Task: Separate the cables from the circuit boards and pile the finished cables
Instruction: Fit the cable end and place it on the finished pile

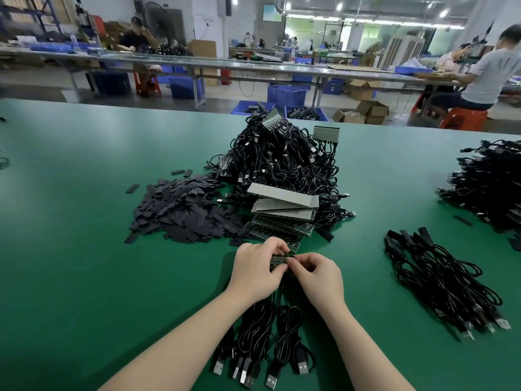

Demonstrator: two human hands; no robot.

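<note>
While my left hand (258, 265) is gripping the circuit board (279, 260) steady, my right hand (317, 273) is pinching a cable end, probably to pull it free.

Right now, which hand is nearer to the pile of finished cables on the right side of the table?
The right hand. It holds the circuit board strip at the table's middle, on the side toward the pile of finished cables. The left hand grips the same strip from the farther side.

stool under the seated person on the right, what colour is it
Orange-red stool, seen in the head view.
</note>
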